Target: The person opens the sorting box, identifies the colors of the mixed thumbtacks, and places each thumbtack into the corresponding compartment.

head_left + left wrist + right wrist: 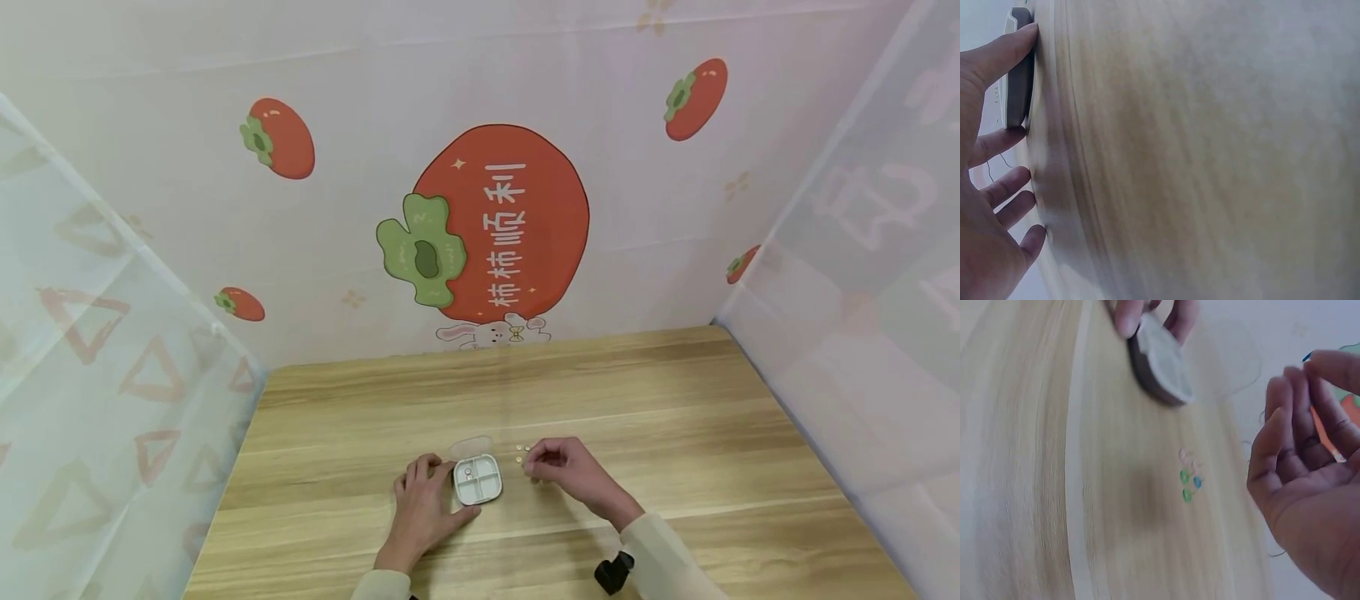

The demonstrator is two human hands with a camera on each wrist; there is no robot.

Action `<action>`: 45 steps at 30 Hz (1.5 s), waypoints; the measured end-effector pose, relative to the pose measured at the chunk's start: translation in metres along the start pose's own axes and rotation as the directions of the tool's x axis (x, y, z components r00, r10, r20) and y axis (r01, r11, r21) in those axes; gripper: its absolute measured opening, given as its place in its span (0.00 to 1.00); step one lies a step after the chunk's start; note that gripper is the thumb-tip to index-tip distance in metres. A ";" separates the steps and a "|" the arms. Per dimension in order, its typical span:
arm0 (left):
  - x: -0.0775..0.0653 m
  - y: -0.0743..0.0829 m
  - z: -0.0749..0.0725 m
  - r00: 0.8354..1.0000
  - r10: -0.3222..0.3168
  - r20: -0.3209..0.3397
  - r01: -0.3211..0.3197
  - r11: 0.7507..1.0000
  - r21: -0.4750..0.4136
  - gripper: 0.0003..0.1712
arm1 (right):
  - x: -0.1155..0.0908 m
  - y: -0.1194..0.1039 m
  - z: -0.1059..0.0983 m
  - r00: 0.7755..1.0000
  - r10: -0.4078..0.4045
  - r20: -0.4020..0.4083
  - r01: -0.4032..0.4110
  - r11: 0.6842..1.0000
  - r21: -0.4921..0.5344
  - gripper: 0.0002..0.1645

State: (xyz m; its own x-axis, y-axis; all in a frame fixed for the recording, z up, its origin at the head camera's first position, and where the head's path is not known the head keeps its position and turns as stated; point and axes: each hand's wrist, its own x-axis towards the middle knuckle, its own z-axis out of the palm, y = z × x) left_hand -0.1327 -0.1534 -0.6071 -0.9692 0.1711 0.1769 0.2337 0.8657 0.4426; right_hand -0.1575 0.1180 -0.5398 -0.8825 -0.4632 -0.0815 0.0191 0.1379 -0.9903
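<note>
A small white pill box (491, 482) with four compartments lies on the wooden table, its clear lid (471, 447) swung open to the back. Small ring-like pieces (468, 472) sit in its back-left compartment. My left hand (422, 512) holds the box between thumb and index finger, the other fingertips resting on the table. Right of the box, my right hand (576, 477) is raised above the table, thumb and fingertips pinching a tiny blue piece (1307, 357). Below it in the right wrist view lie several loose ring-like pieces: pink (1194, 466), green (1185, 477) and blue (1197, 482).
The wooden table (337, 408) meets a white fabric backdrop (345, 225) printed with persimmons at its back edge. White fabric panels (97, 400) also stand along the left and right sides. A black strap mount (613, 573) sits at my right wrist.
</note>
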 end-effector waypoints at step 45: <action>0.000 0.000 -0.001 0.998 -0.045 0.038 0.044 0.999 0.012 0.44 | 0.012 0.000 0.031 0.987 -0.105 -0.123 0.056 0.935 -0.350 0.10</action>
State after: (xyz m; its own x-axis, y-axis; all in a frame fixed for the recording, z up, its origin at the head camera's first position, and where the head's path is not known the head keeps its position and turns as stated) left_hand -0.1324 -0.1537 -0.6063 -0.9809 0.1504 0.1231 0.1898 0.8778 0.4398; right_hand -0.1537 0.0849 -0.5440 -0.9306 -0.3641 0.0377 -0.1962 0.4090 -0.8912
